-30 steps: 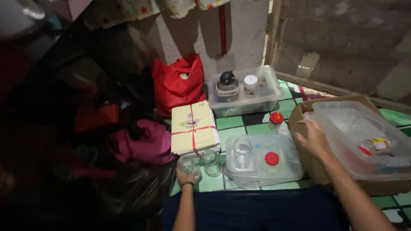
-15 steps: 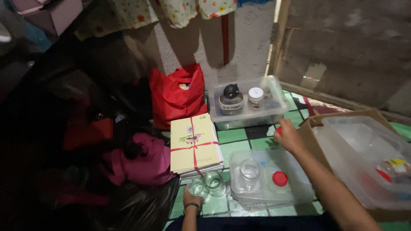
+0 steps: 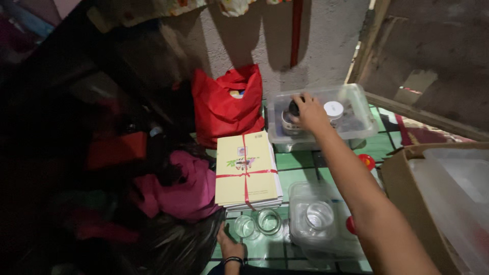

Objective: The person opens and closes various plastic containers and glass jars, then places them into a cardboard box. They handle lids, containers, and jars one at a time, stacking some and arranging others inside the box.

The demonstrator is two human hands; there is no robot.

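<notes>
Now the right hand (image 3: 308, 113) is reaching into the clear plastic bin (image 3: 356, 102) by the wall, fingers curling over the dark-topped jar (image 3: 290, 121), which is sitting just left of a white-lidded jar (image 3: 333, 109). Whether the grip is closed, I cannot tell. The jar is looking rigid, probably slippery and breakable, so its lid or waist suits holding. Nearer than the bin, the left hand (image 3: 229, 244) is resting open on the floor beside two glass jars (image 3: 257, 224).

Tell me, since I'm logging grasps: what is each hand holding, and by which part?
The right hand grips the top of a dark-lidded round jar inside the clear plastic tub. The left hand rests by a small glass jar; a hold cannot be told.
</notes>
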